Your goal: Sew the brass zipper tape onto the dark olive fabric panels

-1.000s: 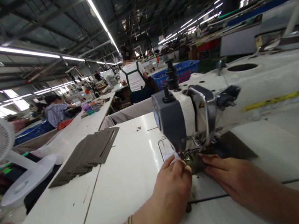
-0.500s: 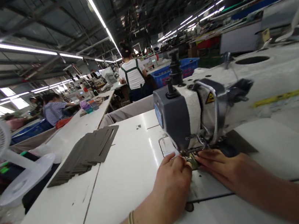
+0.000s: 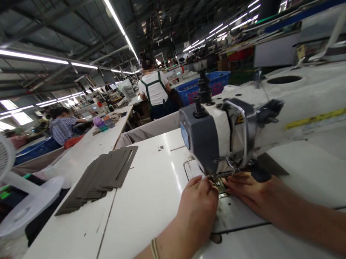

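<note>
The grey panel (image 3: pixel 273 164) lay on the worktable (image 3: pixel 144 202), partly hidden by the sewing machine (image 3: pixel 202 140), with less showing on the right than a second earlier. That suggested it was shifting beneath the machine head as you steadied it. Your left hand (image 3: pixel 199 203) had its fingers curled close together; your right hand's (image 3: pixel 260 190) lay straighter, little spread. Whether either pinched the panel, I couldn't tell.

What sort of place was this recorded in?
Probably a sewing factory floor: a white-and-grey sewing machine stands on a glossy white tabletop, a fanned stack of flat dark-grey pieces lies there, and a co-worker in a white top is farther off.
</note>
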